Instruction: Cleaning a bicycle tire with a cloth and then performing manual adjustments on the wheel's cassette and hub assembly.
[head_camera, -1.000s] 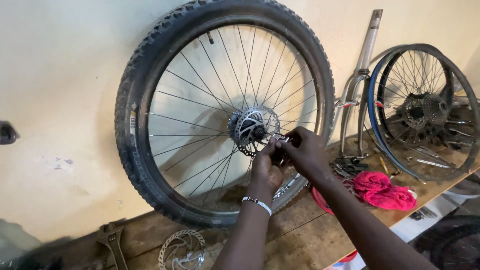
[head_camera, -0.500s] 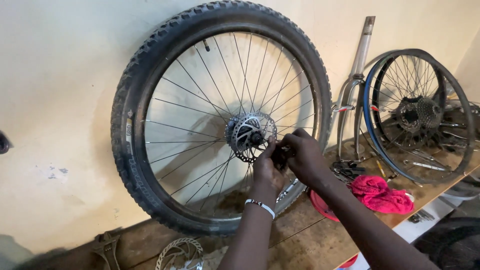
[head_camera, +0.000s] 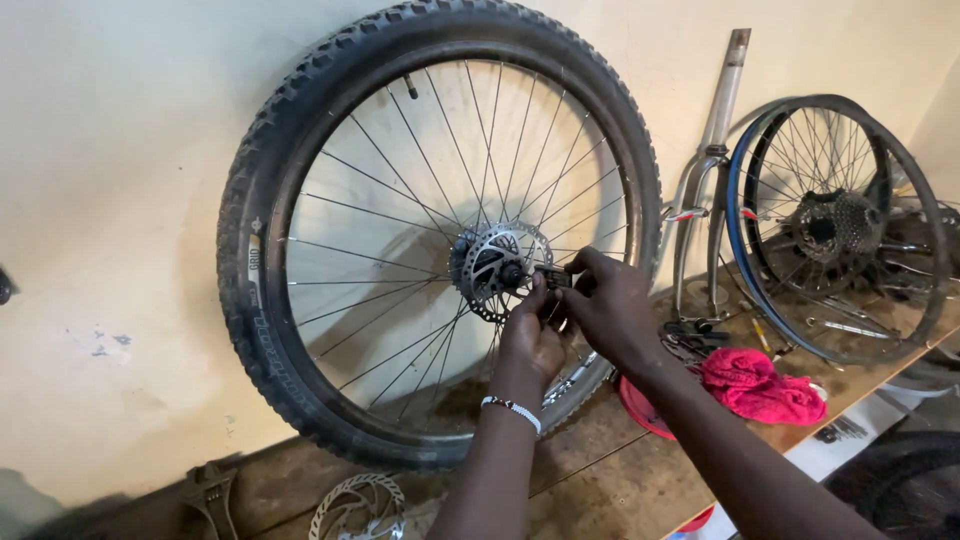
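Head camera view, looking down at a wooden workbench (head_camera: 620, 470) set against a pale wall. One large bicycle wheel (head_camera: 440, 225) with a knobby black tyre stands upright on the bench, leaning on the wall near the bench's back edge. At its centre sits one silver brake disc (head_camera: 495, 265) on the hub. Two bare hands meet just right of that hub. The left hand (head_camera: 532, 335), with one beaded bracelet (head_camera: 512, 408) at the wrist, has its thumb and fingers pressed together, pinching a small dark part (head_camera: 553, 277) beside the disc. The right hand (head_camera: 612, 308) curls around from the right, its fingers closed on the same small part; exactly what the part is cannot be told. Further right along the back edge, a second, bare wheel (head_camera: 835, 225) with a blue rim strip and a gear cluster leans on the wall, with one grey metal frame tube (head_camera: 705, 165) standing between the two wheels. One crumpled pink rag (head_camera: 765, 385) lies on the bench below the second wheel, near small tools (head_camera: 690, 338). At the front edge, towards the left corner, lie one loose brake disc (head_camera: 360, 505) and one dark wrench (head_camera: 212, 495).
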